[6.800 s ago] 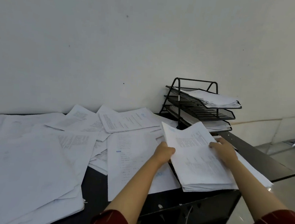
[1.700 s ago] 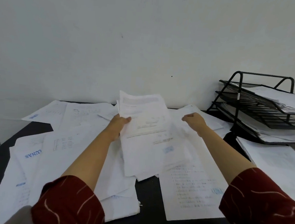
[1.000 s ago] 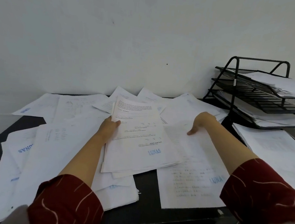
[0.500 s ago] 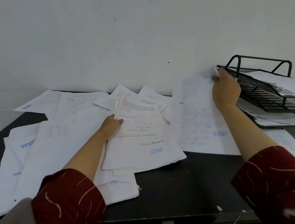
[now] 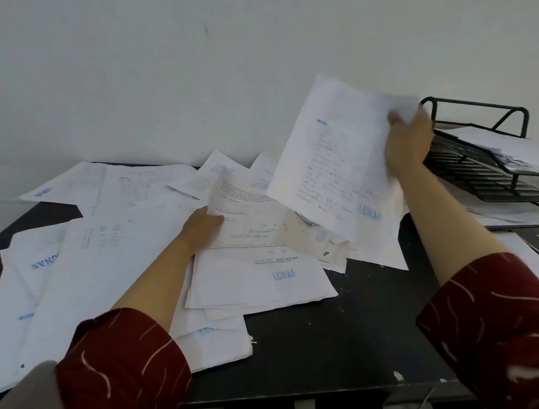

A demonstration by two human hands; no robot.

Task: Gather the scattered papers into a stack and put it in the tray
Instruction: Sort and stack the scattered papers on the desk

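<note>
A person's right hand [image 5: 406, 144] is gripping a sheet [image 5: 336, 158] lifted above the black table [image 5: 332, 332], just beside the wire tray [image 5: 496, 170], while the left hand [image 5: 200, 228] is holding a stack [image 5: 256, 268] lying among scattered papers [image 5: 96, 255].

Papers [image 5: 103, 255] lie across the desk [image 5: 331, 344], tray [image 5: 496, 177] at right.

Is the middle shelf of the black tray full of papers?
No, the middle shelf of the tray shows bare black mesh, with no papers on it.
</note>
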